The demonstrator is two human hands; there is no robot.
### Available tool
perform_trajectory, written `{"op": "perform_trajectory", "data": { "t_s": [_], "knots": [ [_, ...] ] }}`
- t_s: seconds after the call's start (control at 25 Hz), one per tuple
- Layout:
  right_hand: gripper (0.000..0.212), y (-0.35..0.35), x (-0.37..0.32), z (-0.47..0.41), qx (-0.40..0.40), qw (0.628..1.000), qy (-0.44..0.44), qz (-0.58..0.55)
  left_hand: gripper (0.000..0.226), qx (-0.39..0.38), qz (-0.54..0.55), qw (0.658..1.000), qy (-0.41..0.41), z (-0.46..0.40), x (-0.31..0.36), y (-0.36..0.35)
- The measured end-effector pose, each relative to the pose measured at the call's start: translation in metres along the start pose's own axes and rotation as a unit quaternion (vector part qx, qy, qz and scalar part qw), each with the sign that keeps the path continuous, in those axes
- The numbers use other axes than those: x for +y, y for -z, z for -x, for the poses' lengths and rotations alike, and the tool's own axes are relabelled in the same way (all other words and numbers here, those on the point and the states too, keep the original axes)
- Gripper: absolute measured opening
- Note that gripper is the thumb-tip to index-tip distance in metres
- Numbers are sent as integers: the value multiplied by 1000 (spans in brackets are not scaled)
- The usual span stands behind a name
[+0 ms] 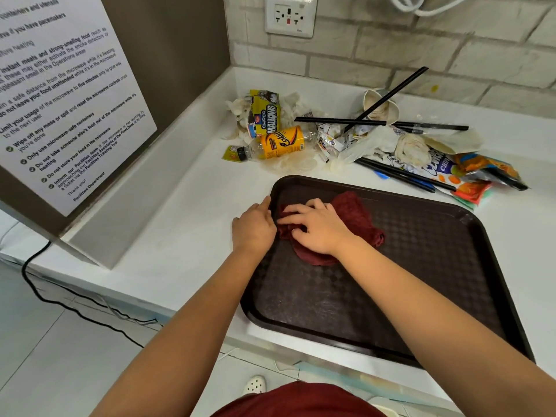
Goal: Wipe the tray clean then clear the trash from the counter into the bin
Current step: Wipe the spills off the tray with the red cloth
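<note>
A dark brown tray (421,266) lies on the white counter (192,230). A crumpled maroon cloth (358,218) sits in the tray's far left corner. My right hand (316,225) presses flat on the cloth, fingers spread toward the left. My left hand (254,227) grips the tray's left rim, thumb on the edge. Behind the tray lies trash: a yellow-labelled plastic bottle (276,142), a Choco Mallows wrapper (266,114), crumpled tissues (376,142), a crushed paper cup (380,105), black straws (382,123) and colourful snack bags (469,176).
A grey microwave side with a printed notice (60,94) stands at the left. A wall socket (290,16) sits on the brick wall. A black cable (39,281) trails over the floor below the counter. No bin is in view.
</note>
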State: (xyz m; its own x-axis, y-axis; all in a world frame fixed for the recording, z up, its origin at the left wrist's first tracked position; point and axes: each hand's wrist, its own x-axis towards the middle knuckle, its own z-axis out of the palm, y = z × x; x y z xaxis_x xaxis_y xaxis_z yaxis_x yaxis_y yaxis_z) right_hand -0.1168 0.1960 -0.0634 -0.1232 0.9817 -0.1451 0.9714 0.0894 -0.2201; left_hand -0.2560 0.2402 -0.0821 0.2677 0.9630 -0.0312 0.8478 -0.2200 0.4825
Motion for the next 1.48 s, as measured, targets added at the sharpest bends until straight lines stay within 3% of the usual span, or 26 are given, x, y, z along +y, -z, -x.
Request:
{"op": "perform_trajectory", "data": {
  "t_s": [0.16, 0.28, 0.4, 0.48, 0.56, 0.76, 0.92, 1.0, 1.12, 1.24, 1.32, 1.4, 1.48],
  "knots": [
    [51, -5, 26, 31, 32, 999, 28, -7, 43, 5, 13, 1000, 6, 0, 0, 1],
    [51, -6, 51, 40, 71, 993, -89, 34, 42, 1, 47, 999, 15, 1, -3, -2],
    [42, -3, 69, 43, 89, 964, -247, 41, 42, -3, 74, 997, 25, 0, -5, -5],
    [44, -2, 66, 35, 78, 955, -283, 35, 41, -4, 94, 995, 32, -1, -5, -6],
    [45, -2, 47, 21, 59, 965, -254, 40, 41, -1, 106, 994, 36, -2, -6, -6],
    [44, -10, -9, 5, 23, 996, -72, 48, 39, 6, 144, 989, 30, -2, -7, -4],
    [41, -16, -2, 40, 9, 995, 101, 4, 39, 8, 155, 988, 25, -3, -10, -4],
    [49, -18, 12, 56, 12, 991, 132, -8, 39, 4, 163, 986, 25, -3, -11, -5],
    [52, -14, 39, 59, 55, 998, 43, 2, 39, 2, 168, 985, 29, -2, -12, -6],
    [41, -7, 61, 51, 91, 977, -190, 17, 39, 1, 170, 985, 30, -1, -9, -4],
    [40, -5, 54, 43, 87, 957, -276, 3, 39, 6, 161, 986, 36, 0, -7, -4],
    [41, -8, 29, 36, 79, 967, -243, 10, 39, 8, 158, 987, 38, 0, -6, -4],
    [41, -14, -1, 33, 66, 986, -151, 19, 38, 10, 155, 987, 33, -1, -7, -4]
  ]
}}
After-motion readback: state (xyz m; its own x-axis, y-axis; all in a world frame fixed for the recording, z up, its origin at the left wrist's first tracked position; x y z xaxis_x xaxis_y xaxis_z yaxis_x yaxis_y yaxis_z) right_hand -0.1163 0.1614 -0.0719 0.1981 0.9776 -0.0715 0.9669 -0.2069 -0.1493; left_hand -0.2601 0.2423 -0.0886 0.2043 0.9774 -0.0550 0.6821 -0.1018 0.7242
